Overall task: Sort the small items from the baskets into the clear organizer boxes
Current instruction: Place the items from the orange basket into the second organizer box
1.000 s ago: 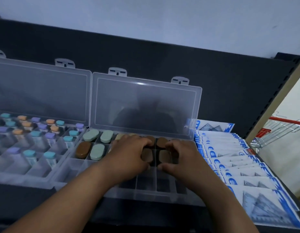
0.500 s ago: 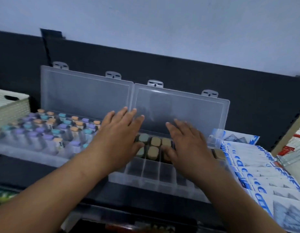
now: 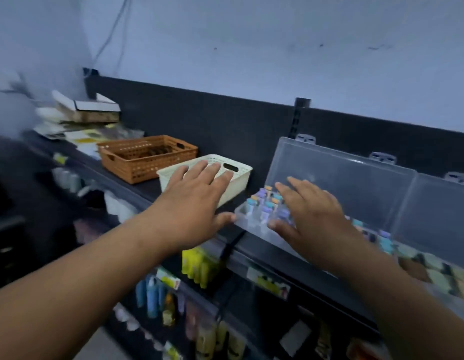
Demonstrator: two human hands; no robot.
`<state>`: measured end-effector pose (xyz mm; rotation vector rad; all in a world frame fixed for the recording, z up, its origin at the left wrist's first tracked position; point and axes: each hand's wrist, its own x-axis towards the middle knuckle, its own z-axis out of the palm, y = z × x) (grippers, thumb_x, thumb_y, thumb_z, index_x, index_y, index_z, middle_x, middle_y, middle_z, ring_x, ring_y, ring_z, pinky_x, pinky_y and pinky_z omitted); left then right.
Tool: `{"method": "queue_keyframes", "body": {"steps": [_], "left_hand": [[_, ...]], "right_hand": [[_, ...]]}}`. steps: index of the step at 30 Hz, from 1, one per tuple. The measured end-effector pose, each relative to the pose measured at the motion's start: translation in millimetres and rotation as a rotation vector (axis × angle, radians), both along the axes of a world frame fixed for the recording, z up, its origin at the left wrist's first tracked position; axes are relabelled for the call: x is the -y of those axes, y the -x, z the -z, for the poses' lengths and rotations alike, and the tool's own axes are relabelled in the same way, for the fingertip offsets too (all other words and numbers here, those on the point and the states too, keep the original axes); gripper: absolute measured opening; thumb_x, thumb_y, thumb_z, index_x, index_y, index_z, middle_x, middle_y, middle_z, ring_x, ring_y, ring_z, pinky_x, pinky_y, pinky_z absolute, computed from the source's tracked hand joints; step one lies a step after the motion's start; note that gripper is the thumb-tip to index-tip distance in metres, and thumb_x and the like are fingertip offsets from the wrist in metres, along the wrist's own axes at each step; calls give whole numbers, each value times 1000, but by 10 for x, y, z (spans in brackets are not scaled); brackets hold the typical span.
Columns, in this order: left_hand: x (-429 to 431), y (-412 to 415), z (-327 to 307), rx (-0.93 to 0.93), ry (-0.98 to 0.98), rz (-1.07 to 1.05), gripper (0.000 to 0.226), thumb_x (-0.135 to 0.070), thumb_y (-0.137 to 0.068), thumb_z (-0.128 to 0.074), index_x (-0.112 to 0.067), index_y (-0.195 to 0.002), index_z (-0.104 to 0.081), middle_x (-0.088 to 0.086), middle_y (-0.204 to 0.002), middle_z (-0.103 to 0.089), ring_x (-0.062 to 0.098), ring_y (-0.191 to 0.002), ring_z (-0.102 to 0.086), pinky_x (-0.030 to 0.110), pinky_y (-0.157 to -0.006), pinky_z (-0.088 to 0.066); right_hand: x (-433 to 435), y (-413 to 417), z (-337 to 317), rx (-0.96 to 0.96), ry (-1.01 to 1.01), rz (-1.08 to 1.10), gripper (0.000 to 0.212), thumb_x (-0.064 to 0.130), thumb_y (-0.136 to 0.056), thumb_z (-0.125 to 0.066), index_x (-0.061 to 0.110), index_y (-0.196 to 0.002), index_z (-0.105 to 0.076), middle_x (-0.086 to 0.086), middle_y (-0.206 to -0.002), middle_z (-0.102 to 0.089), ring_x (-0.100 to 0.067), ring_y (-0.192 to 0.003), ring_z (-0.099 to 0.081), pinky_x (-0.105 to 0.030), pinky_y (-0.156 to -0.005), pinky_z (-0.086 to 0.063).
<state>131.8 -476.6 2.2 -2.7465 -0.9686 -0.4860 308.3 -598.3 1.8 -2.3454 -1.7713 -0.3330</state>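
Head view: both hands are seen stretched out over a black shelf [image 3: 150,189], and nothing is held in either one. The left hand [image 3: 197,206] is spread flat, its fingers [image 3: 201,168] straight and fanned wide over the near rim of a cream basket [image 3: 238,187]. Whether the rim is actually touched can't be made out, tbh.

The right hand [image 3: 314,216] is opened just as wide. Its fingers [image 3: 285,189] are laid out above the left end of a clear organizer box [image 3: 247,223], with the thumb down by the box's near wall. Contact can't be called there either.

The organizer box is parked on the shelf just right of the cream basket, with its clear lid [image 3: 342,183] propped up against the dark back panel. Its compartments are packed with little vials [image 3: 264,209], stood upright and capped in purple, teal and orange.

A second clear box [image 3: 438,211] is butted up against it on the right, lid up too, with blurry oval pieces [image 3: 433,274] inside. An orange basket [image 3: 137,171] is set further left and farther back, with dark stuff in it that can't be identified.
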Motion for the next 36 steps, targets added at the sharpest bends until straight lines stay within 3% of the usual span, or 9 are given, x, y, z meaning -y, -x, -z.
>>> {"method": "queue_keyframes", "body": {"steps": [3,7,13,21,29,36], "left_hand": [[-276,623,-37,-31,15,-79,79,-63,-90,-37,-27,-151,-2,1,-160,-2,19,-147,3,39,-117,-2],[-638,1244,-139,-22,55,-157,79,-64,-89,-36,-28,-152,-4,-2,-160,-5,18,-147,0,37,-117,-3],[-1238,1736,-114,31,90,-239,79,-65,-88,-38,-26,-151,-9,-2,-159,-13,19,-146,-8,40,-117,-10],[-2073,1837,-77,13,134,-288,80,-62,-88,-42,-27,-151,-9,-1,-158,-15,17,-145,-14,38,-118,-14],[-3129,1631,-249,44,121,-263,75,-55,-89,-48,-22,-150,-19,2,-153,-29,20,-140,-28,34,-113,-26],[-3926,1424,-200,-57,252,-220,63,-45,-91,-55,-27,-145,-30,1,-140,-46,19,-124,-46,28,-96,-38]], "right_hand": [[-415,493,-9,-11,-25,-74,95,73,-69,-13,27,-152,-23,0,-160,-19,-20,-146,-16,-42,-117,-13],[-958,939,-123,-1,25,-145,80,68,-85,-33,27,-152,-19,0,-160,-16,-18,-146,-13,-39,-118,-14],[-1684,1266,-168,4,97,-221,72,57,-92,-44,27,-152,-19,1,-160,-16,-16,-146,-12,-39,-119,-13],[-2663,1267,-147,-17,123,-278,70,55,-93,-44,27,-152,-18,4,-161,-14,-14,-147,-13,-39,-119,-16],[-3671,1160,-255,5,164,-326,69,53,-94,-45,27,-152,-19,6,-160,-14,-12,-146,-12,-37,-117,-17],[-4389,1237,-127,-63,241,-394,72,56,-91,-50,28,-151,-22,6,-159,-18,-14,-145,-21,-36,-116,-25]]}}
